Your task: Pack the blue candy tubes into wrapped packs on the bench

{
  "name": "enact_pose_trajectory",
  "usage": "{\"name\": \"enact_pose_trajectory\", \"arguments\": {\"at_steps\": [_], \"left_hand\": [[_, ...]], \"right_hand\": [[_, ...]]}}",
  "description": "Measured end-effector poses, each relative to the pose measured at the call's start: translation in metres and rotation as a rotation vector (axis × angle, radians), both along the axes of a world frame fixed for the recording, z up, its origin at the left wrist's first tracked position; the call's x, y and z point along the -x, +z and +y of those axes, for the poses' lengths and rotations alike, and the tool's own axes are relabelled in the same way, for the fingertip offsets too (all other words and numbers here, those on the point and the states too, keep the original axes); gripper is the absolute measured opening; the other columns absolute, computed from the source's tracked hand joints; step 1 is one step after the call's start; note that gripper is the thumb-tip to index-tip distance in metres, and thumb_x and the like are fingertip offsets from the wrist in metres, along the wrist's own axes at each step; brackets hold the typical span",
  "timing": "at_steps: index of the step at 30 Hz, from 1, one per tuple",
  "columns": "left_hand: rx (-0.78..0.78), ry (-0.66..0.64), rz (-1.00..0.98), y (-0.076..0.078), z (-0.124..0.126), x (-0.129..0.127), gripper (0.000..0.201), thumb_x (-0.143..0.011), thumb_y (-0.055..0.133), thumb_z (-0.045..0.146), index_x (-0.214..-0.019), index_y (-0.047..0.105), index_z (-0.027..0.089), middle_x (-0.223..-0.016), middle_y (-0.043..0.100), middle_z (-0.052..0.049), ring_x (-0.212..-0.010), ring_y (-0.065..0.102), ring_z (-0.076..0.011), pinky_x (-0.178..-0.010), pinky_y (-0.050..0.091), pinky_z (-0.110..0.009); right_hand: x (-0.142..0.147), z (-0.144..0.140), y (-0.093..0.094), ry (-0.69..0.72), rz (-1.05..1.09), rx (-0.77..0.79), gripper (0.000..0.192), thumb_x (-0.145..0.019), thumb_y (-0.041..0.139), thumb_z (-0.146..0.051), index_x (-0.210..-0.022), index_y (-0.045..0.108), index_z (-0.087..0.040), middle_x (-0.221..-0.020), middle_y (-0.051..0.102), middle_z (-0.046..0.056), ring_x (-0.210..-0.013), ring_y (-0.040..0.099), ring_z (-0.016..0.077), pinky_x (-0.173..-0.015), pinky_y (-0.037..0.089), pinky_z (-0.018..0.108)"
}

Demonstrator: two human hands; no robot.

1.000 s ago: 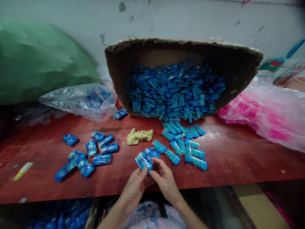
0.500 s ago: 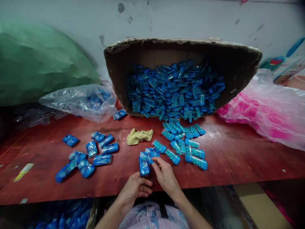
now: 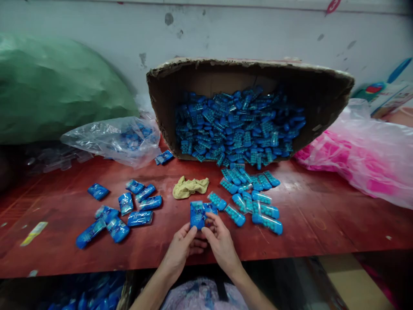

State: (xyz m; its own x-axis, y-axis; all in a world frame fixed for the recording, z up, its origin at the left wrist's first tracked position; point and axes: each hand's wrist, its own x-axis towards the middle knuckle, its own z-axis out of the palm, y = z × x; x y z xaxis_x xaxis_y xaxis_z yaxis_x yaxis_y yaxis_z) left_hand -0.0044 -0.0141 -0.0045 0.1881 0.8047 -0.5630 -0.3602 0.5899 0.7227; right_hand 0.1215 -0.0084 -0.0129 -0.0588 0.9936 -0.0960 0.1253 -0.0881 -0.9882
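Note:
Between my two hands is a small blue printed packet [image 3: 197,216], held upright just above the table. My left hand [image 3: 181,249] pinches its lower left edge with the thumb in front. The thumb and fingers of my right hand [image 3: 222,242] close on its lower right side. Another blue printed piece [image 3: 211,208] lies right behind the right fingertips, partly covered. To the right are several clear bottles with blue ends and turquoise beads [image 3: 235,214]. Several blue-wrapped packets [image 3: 118,228] are spread on the left.
A cardboard box [image 3: 251,64] on its side holds many bead bottles. A crumpled yellowish cloth [image 3: 190,187] lies before it. Clear bags stand left [image 3: 97,137] and right [image 3: 371,150], the right one with pink contents. The red table's [image 3: 300,241] front edge is near me.
The blue packet has been raised and stood more upright. My left hand has come up onto it, and my right hand has shifted to its lower right side. The view has tilted slightly.

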Motion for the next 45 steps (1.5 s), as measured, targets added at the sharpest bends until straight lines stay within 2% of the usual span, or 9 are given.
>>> {"name": "enact_pose_trajectory", "arguments": {"at_steps": [3, 6, 10, 14, 21, 25, 31, 41, 45], "left_hand": [[-0.031, -0.025, -0.049, 0.003, -0.004, -0.004, 0.031, -0.071, 0.062, 0.036, -0.094, 0.061, 0.016, -0.076, 0.067, -0.007, -0.062, 0.062, -0.0144, -0.057, 0.046, -0.024], [-0.049, -0.058, 0.097, 0.004, -0.005, -0.006, 0.030, -0.071, 0.061, 0.038, -0.090, 0.063, 0.014, -0.073, 0.067, -0.006, -0.059, 0.061, -0.0131, -0.055, 0.045, -0.022], [-0.086, 0.035, 0.237, 0.003, 0.001, -0.006, 0.030, -0.064, 0.068, 0.035, -0.083, 0.065, 0.013, -0.072, 0.067, -0.005, -0.058, 0.059, -0.0120, -0.053, 0.044, -0.021], [0.002, 0.073, 0.050, 0.008, 0.008, -0.002, 0.029, -0.063, 0.069, 0.035, -0.081, 0.065, 0.013, -0.070, 0.067, -0.005, -0.056, 0.059, -0.0137, -0.049, 0.047, -0.024], [0.085, -0.015, -0.230, 0.016, 0.006, 0.005, 0.025, -0.074, 0.061, 0.027, -0.092, 0.064, 0.011, -0.081, 0.068, -0.010, -0.072, 0.063, -0.0155, -0.061, 0.050, -0.023], [0.073, -0.015, -0.319, 0.015, 0.003, 0.006, 0.021, -0.077, 0.057, 0.025, -0.090, 0.065, 0.011, -0.078, 0.069, -0.008, -0.063, 0.062, -0.0123, -0.058, 0.049, -0.022], [0.058, 0.073, -0.428, 0.011, -0.003, 0.003, 0.018, -0.078, 0.056, 0.023, -0.091, 0.065, 0.014, -0.081, 0.070, -0.007, -0.077, 0.064, -0.0149, -0.070, 0.049, -0.025], [0.008, 0.168, -0.413, 0.013, -0.007, -0.010, 0.012, -0.075, 0.061, 0.022, -0.082, 0.066, 0.015, -0.080, 0.070, -0.002, -0.071, 0.062, -0.0097, -0.064, 0.049, -0.018], [-0.007, 0.163, -0.365, 0.016, -0.008, -0.013, 0.016, -0.078, 0.057, 0.026, -0.086, 0.065, 0.015, -0.079, 0.070, -0.004, -0.073, 0.063, -0.0115, -0.070, 0.049, -0.023]], "right_hand": [[-0.001, 0.001, 0.001, -0.061, 0.063, 0.028, 0.031, -0.078, 0.053, -0.024, -0.109, 0.051, -0.019, -0.091, 0.062, 0.004, -0.078, 0.059, 0.0162, -0.072, 0.048, 0.026], [-0.003, 0.002, 0.002, -0.041, 0.031, -0.003, 0.024, -0.080, 0.051, -0.025, -0.103, 0.055, -0.018, -0.089, 0.062, 0.005, -0.080, 0.058, 0.0170, -0.074, 0.047, 0.027], [-0.006, 0.001, 0.011, 0.053, -0.050, -0.068, 0.022, -0.078, 0.053, -0.020, -0.100, 0.059, -0.019, -0.082, 0.059, 0.003, -0.074, 0.055, 0.0158, -0.070, 0.046, 0.026], [-0.012, -0.002, 0.023, 0.202, -0.059, -0.155, 0.033, -0.076, 0.055, -0.015, -0.107, 0.058, -0.023, -0.090, 0.057, 0.003, -0.080, 0.053, 0.0161, -0.077, 0.045, 0.027], [-0.016, -0.004, 0.021, 0.215, 0.008, -0.087, 0.061, -0.064, 0.067, -0.012, -0.119, 0.049, -0.029, -0.107, 0.053, 0.001, -0.097, 0.051, 0.0192, -0.087, 0.042, 0.029], [-0.017, -0.002, 0.019, 0.250, 0.042, -0.124, 0.058, -0.066, 0.064, -0.010, -0.119, 0.049, -0.029, -0.106, 0.052, 0.001, -0.101, 0.050, 0.0187, -0.092, 0.038, 0.030], [-0.020, -0.002, 0.019, 0.305, 0.067, -0.145, 0.052, -0.073, 0.056, -0.009, -0.121, 0.048, -0.028, -0.110, 0.054, 0.002, -0.105, 0.049, 0.0186, -0.096, 0.035, 0.031], [-0.015, -0.005, 0.001, 0.237, 0.068, -0.302, 0.040, -0.080, 0.057, -0.025, -0.119, 0.050, -0.027, -0.102, 0.057, 0.004, -0.089, 0.054, 0.0177, -0.081, 0.044, 0.027], [-0.014, -0.004, -0.007, 0.194, 0.171, -0.166, 0.037, -0.077, 0.060, -0.027, -0.114, 0.055, -0.027, -0.096, 0.060, 0.003, -0.083, 0.056, 0.0180, -0.078, 0.046, 0.029]]}}
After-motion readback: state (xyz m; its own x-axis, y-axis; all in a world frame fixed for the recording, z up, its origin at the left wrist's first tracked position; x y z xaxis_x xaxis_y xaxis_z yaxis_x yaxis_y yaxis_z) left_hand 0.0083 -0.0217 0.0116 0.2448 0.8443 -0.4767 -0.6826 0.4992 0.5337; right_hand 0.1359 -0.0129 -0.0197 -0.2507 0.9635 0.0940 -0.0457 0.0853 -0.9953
